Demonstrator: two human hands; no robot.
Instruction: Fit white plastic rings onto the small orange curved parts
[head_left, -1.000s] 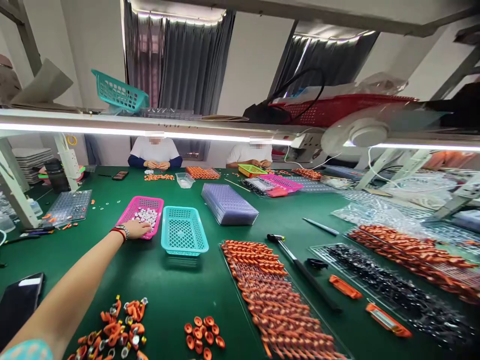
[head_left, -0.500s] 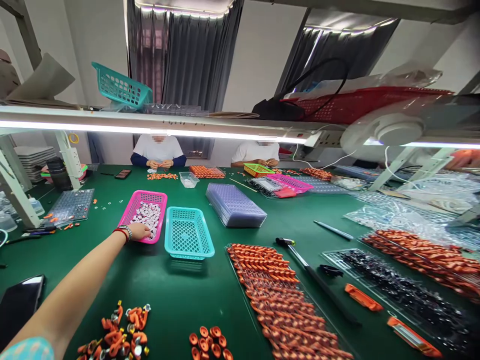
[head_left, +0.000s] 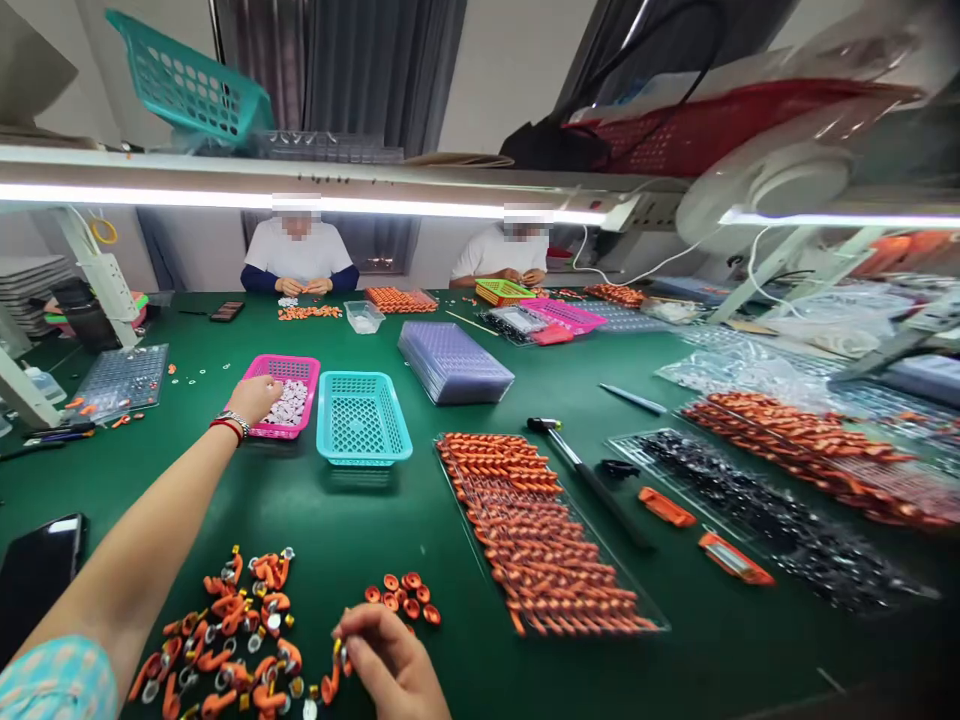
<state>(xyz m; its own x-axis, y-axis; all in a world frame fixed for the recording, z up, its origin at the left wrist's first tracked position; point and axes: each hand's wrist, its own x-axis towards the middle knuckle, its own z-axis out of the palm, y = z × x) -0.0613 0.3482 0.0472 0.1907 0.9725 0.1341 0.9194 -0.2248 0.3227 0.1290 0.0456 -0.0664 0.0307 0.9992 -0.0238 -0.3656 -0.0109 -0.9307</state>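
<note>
My left hand (head_left: pixel 256 398), with a bracelet and a red band at the wrist, reaches over the near left side of a pink basket (head_left: pixel 318 372). Its fingers are curled together at the small white parts (head_left: pixel 288 404) inside; what they pinch is hidden. At the bottom, my right hand (head_left: pixel 396 664) grips an orange earbud shell (head_left: pixel 331 684) with a yellow bit between thumb and fingers. Left of it lies a loose pile of similar orange earbud shells (head_left: pixel 217 660) with silvery and yellow bits. Just beyond are several round orange caps (head_left: pixel 411 606).
A turquoise basket (head_left: pixel 364 460) stands beside the pink one. Stacked clear trays (head_left: pixel 457 365), a filled tray of orange parts (head_left: pixel 540 540), a black-handled hammer (head_left: pixel 600 490) and a tray of black parts (head_left: pixel 742 510) lie to the right. A phone (head_left: pixel 43 560) rests at left. Two people sit opposite.
My right hand has come into view at the bottom with an orange earbud shell. My left hand stays at the pink basket, its fingers raised slightly. The view has tilted down.
</note>
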